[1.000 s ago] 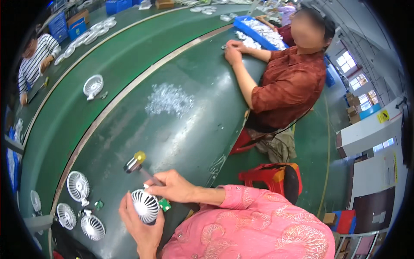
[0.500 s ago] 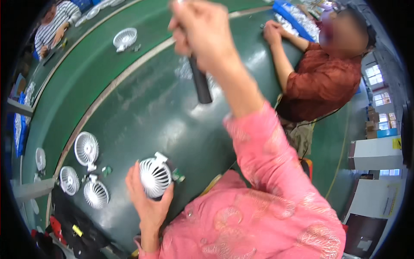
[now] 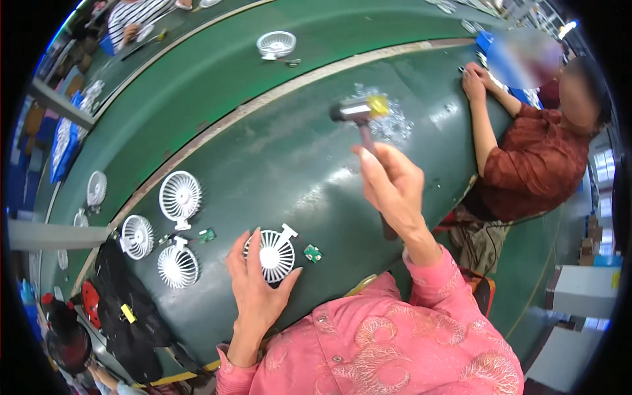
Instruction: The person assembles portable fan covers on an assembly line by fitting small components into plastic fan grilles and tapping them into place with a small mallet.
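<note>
My left hand [image 3: 255,303] grips a round white fan housing [image 3: 273,257] with slatted ribs, pressing it to the green table, thumb and fingers spread around its rim. The housing's short stem points away and to the right. A small green circuit board [image 3: 313,253] lies just right of it. Raised over the table, my right hand [image 3: 398,187] is closed around the handle of a two-faced mallet [image 3: 357,110], one face black and the other yellow. The mallet head is some way beyond the housing, apart from it.
More white fan housings [image 3: 180,196] lie to the left, with small boards. Small clear parts [image 3: 395,122] are heaped behind the mallet. A green conveyor belt [image 3: 217,99] runs along the far side. A co-worker in a red-brown shirt [image 3: 533,161] sits at the right; black cloth [image 3: 128,316] hangs at left.
My right hand has come down and nearer with the mallet, whose head now shows. My left hand still holds the fan housing. The whole view has shifted.
</note>
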Demonstrator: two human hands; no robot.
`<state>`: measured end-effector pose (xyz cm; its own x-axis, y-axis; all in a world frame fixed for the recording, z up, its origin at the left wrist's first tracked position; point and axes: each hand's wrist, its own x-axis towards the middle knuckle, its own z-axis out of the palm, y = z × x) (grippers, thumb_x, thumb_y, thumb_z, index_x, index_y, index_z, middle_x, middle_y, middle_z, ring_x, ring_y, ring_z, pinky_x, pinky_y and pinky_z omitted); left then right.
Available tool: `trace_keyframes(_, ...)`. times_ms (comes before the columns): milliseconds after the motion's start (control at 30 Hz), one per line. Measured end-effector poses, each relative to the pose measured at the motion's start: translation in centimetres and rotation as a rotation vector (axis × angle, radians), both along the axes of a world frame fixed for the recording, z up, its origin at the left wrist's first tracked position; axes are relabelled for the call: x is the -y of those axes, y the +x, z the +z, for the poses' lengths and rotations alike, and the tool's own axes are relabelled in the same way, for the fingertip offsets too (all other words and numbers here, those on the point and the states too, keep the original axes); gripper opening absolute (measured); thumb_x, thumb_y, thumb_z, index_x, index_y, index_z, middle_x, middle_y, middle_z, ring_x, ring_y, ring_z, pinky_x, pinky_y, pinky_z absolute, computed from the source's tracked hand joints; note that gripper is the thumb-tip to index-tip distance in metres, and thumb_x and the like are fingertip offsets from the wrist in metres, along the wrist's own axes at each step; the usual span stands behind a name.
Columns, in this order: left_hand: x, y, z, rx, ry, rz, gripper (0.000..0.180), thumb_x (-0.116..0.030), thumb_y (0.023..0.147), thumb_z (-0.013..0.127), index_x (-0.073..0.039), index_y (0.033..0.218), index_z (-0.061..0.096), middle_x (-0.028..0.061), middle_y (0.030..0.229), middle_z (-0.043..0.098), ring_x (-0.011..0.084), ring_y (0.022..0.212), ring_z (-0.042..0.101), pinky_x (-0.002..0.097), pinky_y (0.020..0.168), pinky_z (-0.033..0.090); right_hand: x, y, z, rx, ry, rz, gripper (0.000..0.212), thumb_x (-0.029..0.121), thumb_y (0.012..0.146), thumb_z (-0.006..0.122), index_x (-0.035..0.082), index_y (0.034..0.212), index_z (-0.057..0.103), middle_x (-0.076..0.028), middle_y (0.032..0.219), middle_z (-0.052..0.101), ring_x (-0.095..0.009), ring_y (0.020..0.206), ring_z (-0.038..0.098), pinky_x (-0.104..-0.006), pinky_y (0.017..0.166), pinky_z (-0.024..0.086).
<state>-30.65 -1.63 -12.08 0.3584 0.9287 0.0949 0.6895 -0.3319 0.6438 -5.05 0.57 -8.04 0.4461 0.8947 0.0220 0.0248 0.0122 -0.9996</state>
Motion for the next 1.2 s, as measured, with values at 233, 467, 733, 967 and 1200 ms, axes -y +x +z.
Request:
trace_keyframes(233,-0.5,0.2,-1.9,0.265,-0.023,0.018,0.075,-0.017,0.078,0.079,-0.001,0.14,0.042,0.0196,0.126,0.049,0.0379,0.115,0.046,0.0443,0.099,0.04,4.2,-0.8,-0.7,-0.016,0.43,-0.085,0.023,0.011,0.101,0.052,0.006,0.08,0.044,0.002,0.062,0.04,-0.004,0.046,0.034,-0.0213,0.041,0.027)
trace_keyframes(467,-2.5,-1.8,-2.5,0.633,-0.726,0.096,0.045,-0.005,0.074,0.079,0.003,0.116,0.062,0.0083,0.108,0.057,0.0161,0.093,0.06,0.0287,0.082,0.05,4.5,-1.8,-3.3,0.125,0.426,0.054,0.041,0.024,0.105,0.046,0.006,0.07,0.036,-0.001,0.062,0.037,-0.007,0.045,0.03,-0.0239,0.039,0.025)
trace_keyframes(733,-10.9,3.3,3.7,0.249,0.312,-0.247,0.037,0.009,0.073,0.059,-0.001,0.109,0.058,0.0177,0.108,0.051,0.0359,0.1,0.055,0.0412,0.082,0.046,5.1,-1.9,-3.6,0.17,0.468,0.033,0.04,0.024,0.105,0.046,0.005,0.071,0.037,-0.002,0.062,0.038,-0.008,0.046,0.031,-0.0235,0.039,0.026)
trace_keyframes(967,-14.5,2.4,4.2,-0.089,0.756,-0.041,0.038,-0.016,0.078,0.071,-0.004,0.112,0.059,0.0184,0.116,0.055,0.0359,0.108,0.053,0.0479,0.09,0.04,6.2,-1.2,-3.8,0.019,0.422,-0.063,0.037,0.026,0.103,0.049,0.006,0.073,0.04,-0.002,0.066,0.04,-0.008,0.045,0.033,-0.0245,0.038,0.028)
trace_keyframes(1200,-10.2,-5.8,1.0,-0.521,0.552,0.124,0.027,-0.019,0.08,0.071,-0.003,0.1,0.063,0.0125,0.097,0.061,0.0312,0.1,0.053,0.0454,0.088,0.037,4.5,-1.1,-4.5,0.377,0.429,0.041,0.025,0.011,0.101,0.049,0.008,0.078,0.04,0.001,0.064,0.042,-0.007,0.048,0.036,-0.0239,0.044,0.032)
